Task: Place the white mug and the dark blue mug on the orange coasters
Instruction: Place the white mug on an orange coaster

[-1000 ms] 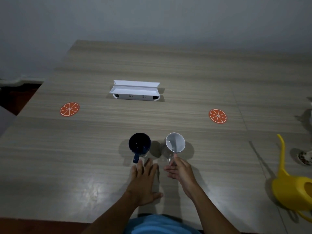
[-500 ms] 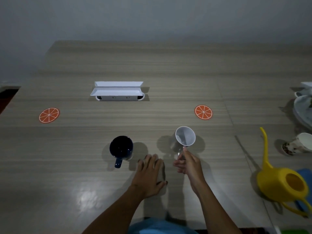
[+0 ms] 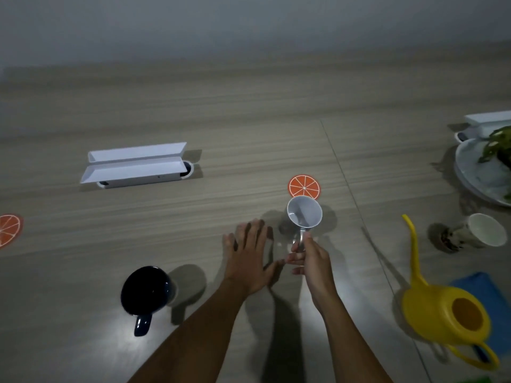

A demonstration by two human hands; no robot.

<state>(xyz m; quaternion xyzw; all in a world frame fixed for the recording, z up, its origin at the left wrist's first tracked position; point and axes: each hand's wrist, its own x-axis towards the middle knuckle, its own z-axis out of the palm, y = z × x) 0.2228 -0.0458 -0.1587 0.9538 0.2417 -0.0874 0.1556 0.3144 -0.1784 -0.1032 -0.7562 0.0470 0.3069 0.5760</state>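
My right hand [image 3: 311, 258] grips the handle of the white mug [image 3: 304, 219], which hangs tilted above the table just in front of the right orange coaster [image 3: 304, 186]. My left hand [image 3: 250, 258] is flat and open, fingers spread, close to the left of the white mug, holding nothing. The dark blue mug [image 3: 146, 290] stands on the table at the lower left, handle toward me. The left orange coaster [image 3: 8, 229] lies at the far left edge, partly cut off.
A white open cable box [image 3: 135, 165] is set in the wooden table [image 3: 249, 120] at the back left. On the right are a yellow watering can [image 3: 442, 308], a blue cloth [image 3: 481, 288], a patterned cup [image 3: 475, 230] on its side and a plate [image 3: 475, 172] with a plant.
My right hand has carried the white mug forward and right, close to the right coaster. The view has swung right, so the blue mug and left coaster appear further left.
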